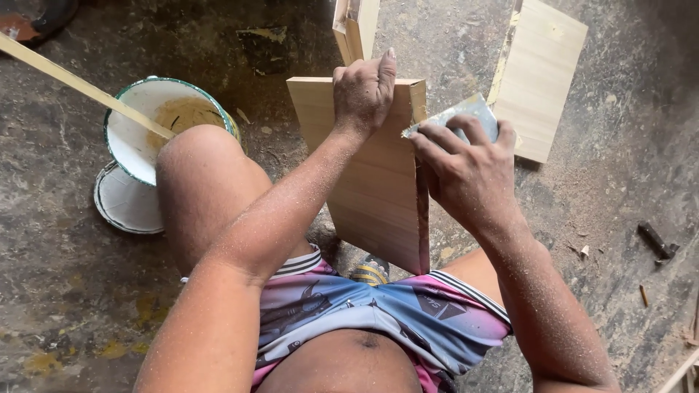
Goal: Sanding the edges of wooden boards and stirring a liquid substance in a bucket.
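Observation:
I hold a light wooden board [371, 182] upright between my knees. My left hand [364, 91] grips its top edge, thumb raised. My right hand [466, 171] presses a grey piece of sandpaper [466, 113] against the board's right edge. Both forearms are dusted with sawdust.
A white enamel bowl [138, 138] with glue-like paste and a wooden stick [80, 84] stands on a plate at left. Another wooden panel [539, 76] lies on the floor at upper right, a wooden piece [353, 29] beyond the board. A dark tool [655, 240] lies at right.

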